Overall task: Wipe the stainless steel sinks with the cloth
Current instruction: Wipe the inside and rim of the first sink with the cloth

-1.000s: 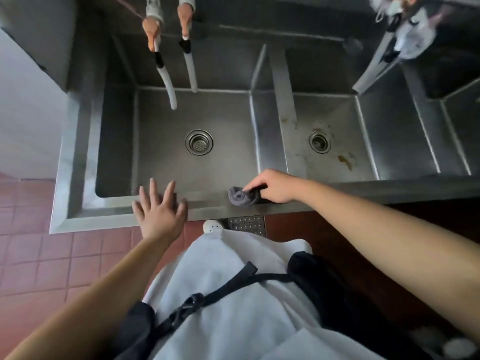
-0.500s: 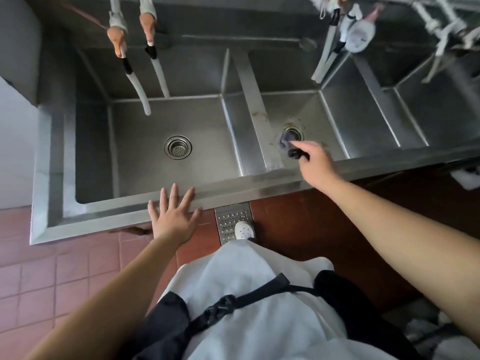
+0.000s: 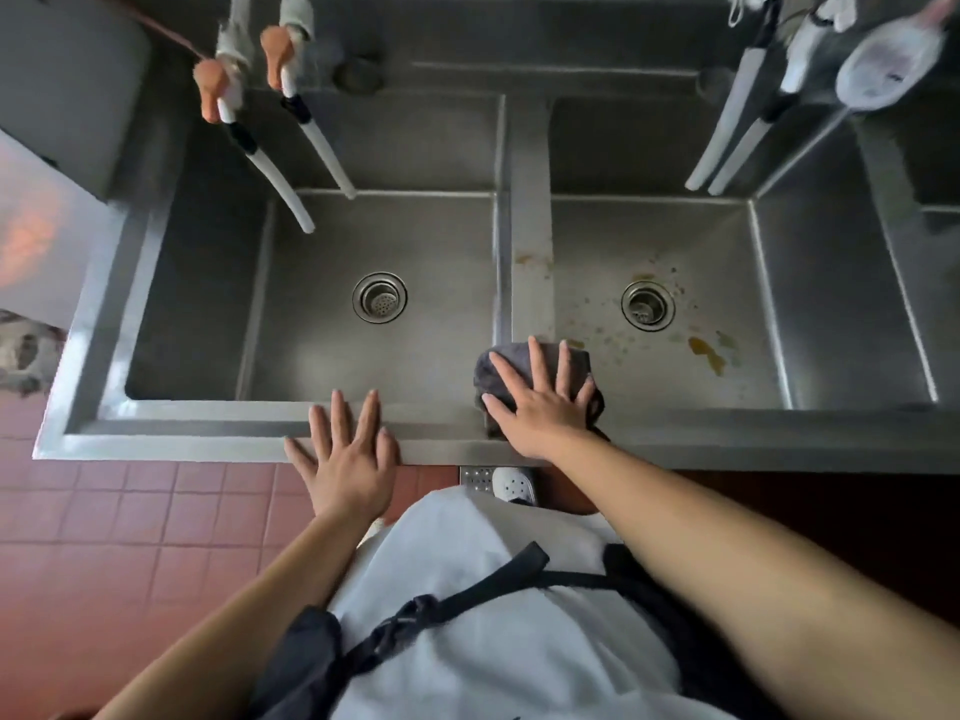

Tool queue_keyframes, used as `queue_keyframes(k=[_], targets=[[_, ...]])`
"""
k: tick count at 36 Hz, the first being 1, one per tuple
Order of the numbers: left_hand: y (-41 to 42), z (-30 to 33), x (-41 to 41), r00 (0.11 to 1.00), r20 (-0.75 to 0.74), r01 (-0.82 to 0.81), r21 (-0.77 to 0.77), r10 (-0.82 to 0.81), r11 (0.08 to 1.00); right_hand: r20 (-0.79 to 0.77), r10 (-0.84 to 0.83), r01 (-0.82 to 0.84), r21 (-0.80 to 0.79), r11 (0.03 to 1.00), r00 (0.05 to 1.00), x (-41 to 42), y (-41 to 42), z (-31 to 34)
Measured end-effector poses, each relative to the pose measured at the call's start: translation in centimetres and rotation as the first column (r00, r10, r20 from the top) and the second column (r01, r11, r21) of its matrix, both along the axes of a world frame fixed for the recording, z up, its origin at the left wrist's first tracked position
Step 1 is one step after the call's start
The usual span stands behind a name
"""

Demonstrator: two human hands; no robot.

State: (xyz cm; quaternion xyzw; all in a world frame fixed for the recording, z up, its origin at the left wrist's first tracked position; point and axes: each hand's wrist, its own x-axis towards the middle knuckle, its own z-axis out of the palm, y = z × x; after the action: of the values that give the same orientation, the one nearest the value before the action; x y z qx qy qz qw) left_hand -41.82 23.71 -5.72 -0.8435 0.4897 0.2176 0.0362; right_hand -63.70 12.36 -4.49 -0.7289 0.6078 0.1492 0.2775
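The right hand [image 3: 540, 407] pressed the cloth [image 3: 498, 366] flat, fingers spread, at the sink's [image 3: 530, 226] front edge where the divider met it. The left hand [image 3: 345, 459] braced nearby, fingers apart. Firm pressure toward the brown stains [image 3: 706, 353] would serve best.

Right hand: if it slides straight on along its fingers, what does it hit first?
The right hand, flat on the grey cloth, points up the divider; probably its brown stain first, though depth is unclear.
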Motion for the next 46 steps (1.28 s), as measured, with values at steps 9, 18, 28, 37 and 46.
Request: queue_keyframes(k=[9, 18, 28, 37, 46], targets=[[-2.2, 0.9, -2.3, 0.985, -0.032, -0.163, 0.152, 0.170, 0.975, 0.051, 0.033, -0.029, -0.077, 0.997, 0.998, 1.2, -10.8, -1.5], [-4.1, 3.3, 0.3, 0.981, -0.140, -0.063, 0.425, 0.134, 0.903, 0.057, 0.024, -0.021, -0.049, 0.999, 0.998, 3.7, -24.6, -0.9], [-6.6, 3.7, -3.4, 0.988, -0.019, -0.143, 0.279, 0.154, 0.950, 0.109, 0.084, -0.075, -0.084, 0.994, 0.990, 2.3, -24.2, -1.0], [-9.8, 3.9, -7.6, 0.994, -0.112, 0.009, 0.181, 0.012, 0.983, 0.158, 0.171, -0.166, -0.045, 0.985, 0.973, -1.1, -9.8, -1.6], [-12.3, 4.8, -6.4, 0.966, -0.200, -0.110, 0.251, 0.163, 0.962, 0.206, 0.168, -0.157, -0.072, 0.985, 0.964, -2.9, -4.1, -1.8]])
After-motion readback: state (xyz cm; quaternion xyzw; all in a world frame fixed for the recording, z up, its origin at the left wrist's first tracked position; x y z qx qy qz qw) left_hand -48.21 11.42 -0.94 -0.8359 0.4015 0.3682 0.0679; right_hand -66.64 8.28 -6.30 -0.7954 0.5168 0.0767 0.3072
